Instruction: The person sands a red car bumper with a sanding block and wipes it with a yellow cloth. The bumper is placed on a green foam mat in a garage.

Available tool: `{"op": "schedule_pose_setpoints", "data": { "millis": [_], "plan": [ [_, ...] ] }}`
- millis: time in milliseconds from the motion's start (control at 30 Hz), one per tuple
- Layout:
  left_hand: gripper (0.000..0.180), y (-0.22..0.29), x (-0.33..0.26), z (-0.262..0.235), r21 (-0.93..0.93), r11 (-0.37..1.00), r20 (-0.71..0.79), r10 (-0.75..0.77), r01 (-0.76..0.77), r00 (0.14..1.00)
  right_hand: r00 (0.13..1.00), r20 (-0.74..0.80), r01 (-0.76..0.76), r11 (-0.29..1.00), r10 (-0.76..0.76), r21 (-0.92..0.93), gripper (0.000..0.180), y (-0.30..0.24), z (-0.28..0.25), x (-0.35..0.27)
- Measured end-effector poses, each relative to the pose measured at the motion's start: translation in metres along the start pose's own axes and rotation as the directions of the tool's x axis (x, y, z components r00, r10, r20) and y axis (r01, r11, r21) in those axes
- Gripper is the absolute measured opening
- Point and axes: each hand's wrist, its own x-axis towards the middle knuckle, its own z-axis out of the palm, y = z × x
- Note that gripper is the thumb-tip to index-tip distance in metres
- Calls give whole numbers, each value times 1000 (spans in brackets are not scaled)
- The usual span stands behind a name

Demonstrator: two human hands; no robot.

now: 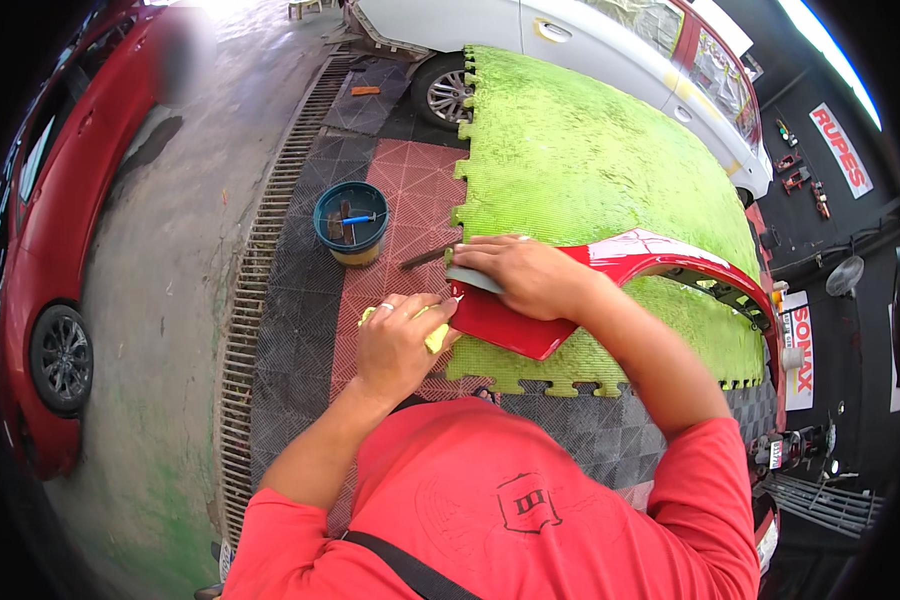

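Note:
A glossy red car body panel (518, 330), long and curved like a bumper, lies across a green foam mat. My right hand (520, 272) presses down on a grey pad (476, 279), perhaps a sanding pad, at the panel's left end. Its fingers lie over the top of the pad. Just to the left, my left hand (395, 342) is closed around a yellow cloth (437, 338), with its fingertips against the panel's edge. Part of the cloth is hidden under the fingers.
The green foam mat (590, 150) covers a raised surface ahead. Left of it, a dark bucket (358, 252) holds a blue-handled tool (358, 219). A white car (450, 22) stands beyond, a red car (70, 200) at far left. A drain grate (260, 250) crosses the floor.

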Motion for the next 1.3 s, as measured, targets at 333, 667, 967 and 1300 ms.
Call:
{"op": "schedule_pose_setpoints", "data": {
  "millis": [333, 667, 967, 1300],
  "plan": [
    [39, -10, -1, 8, -181, 977, 38, -104, 109, 994, 999, -47, -5, 998, 2, -66, 59, -7, 3, 0],
    [44, -21, -3, 16, -352, 920, 38, -171, 174, 985, 999, 31, -12, 993, 16, -116, 62, -6, -19, -31],
    [53, -20, -8, 25, -513, 801, 73, -317, 308, 946, 994, 104, 75, 934, -41, -348, 65, -61, -14, -32],
    [54, -16, -7, 18, -442, 820, 191, -310, 364, 931, 995, 62, -51, 948, 74, -314, 67, -41, -8, -6]
  ]
}}
